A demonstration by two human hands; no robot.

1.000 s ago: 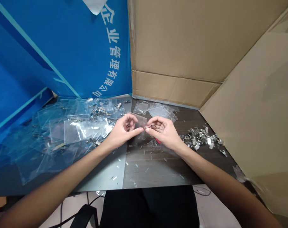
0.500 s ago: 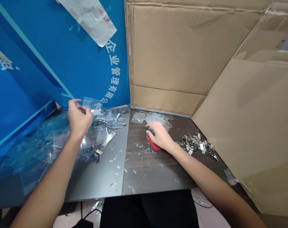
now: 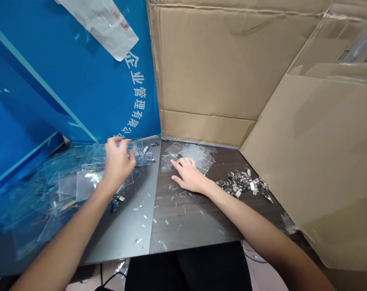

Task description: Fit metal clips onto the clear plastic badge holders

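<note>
My left hand is down over the heap of clear plastic sleeves, its fingers curled at the heap's far edge. A clear sleeve lies by its fingertips, and I cannot tell if the hand grips it. My right hand rests flat, fingers spread, on the edge of a smaller stack of clear sleeves. Right of that hand lies a pile of small metal clips. The red piece seen earlier does not show; my right hand may cover it.
The table is part dark wood-grain, part grey sheet, strewn with small clear plastic scraps. A blue printed banner and brown cardboard sheets stand along the back and right. A dark clip lies near my left wrist.
My left hand has come down from holding a sleeve up and now sits lower, over the heap. My right hand has slid left onto the sleeves, and the red piece is out of sight.
</note>
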